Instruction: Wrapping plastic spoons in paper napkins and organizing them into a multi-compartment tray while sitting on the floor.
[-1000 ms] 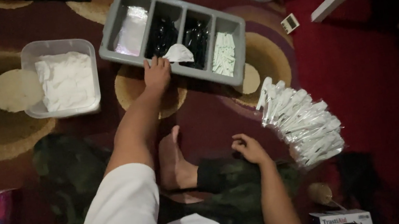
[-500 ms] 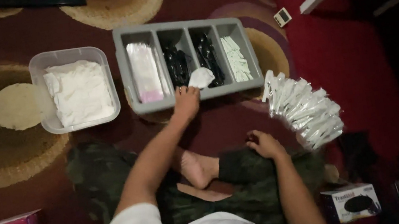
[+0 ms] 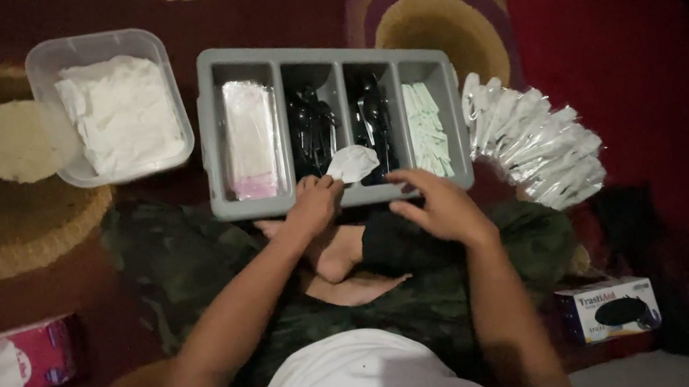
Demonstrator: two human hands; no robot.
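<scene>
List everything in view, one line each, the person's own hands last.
tray: one, grey, four compartments, centre
napkin: one, white, at tray's near edge
cutlery: many, black, two middle compartments
packets: stack, clear-pink, leftmost compartment
sachets: several, pale, rightmost compartment
tub: one, clear, holds white napkins, upper left
wrapped sets: pile, white, right of tray
tissue box: one, pink, left
small box: one, white-black, lower right
left hand: pinching napkin
right hand: open, empty, at tray's near edge

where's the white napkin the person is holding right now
In the head view, the white napkin is pinched in the left hand at the near rim of the grey divided tray, over its two middle compartments, with the right hand just beside it.
</scene>
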